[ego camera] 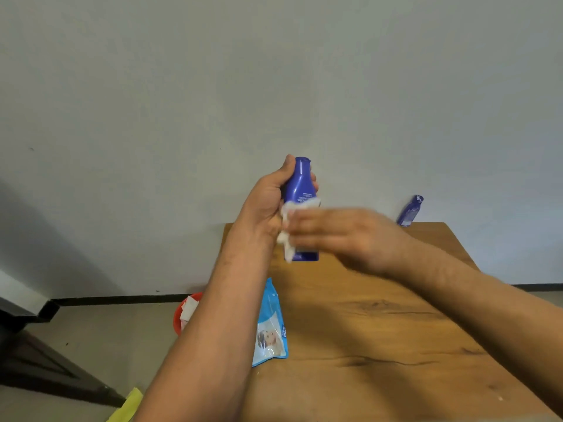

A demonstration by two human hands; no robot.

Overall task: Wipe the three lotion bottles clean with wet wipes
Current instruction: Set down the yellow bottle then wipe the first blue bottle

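My left hand (269, 199) grips a blue lotion bottle (300, 184) upright above the far end of the wooden table (380, 315). My right hand (341, 236), blurred by motion, holds a white wet wipe (288, 226) against the bottle's lower half. A second blue lotion bottle (409, 211) stands at the table's far right corner, against the wall. The pale blue wet wipes pack (269, 327) lies on the table's left edge, partly behind my left forearm. No third bottle is in view.
A red bin (179, 315) holding crumpled white wipes sits on the floor left of the table. Dark furniture (36, 354) stands at the lower left. A yellow object (128, 405) shows near the bottom edge. A plain wall rises behind the table.
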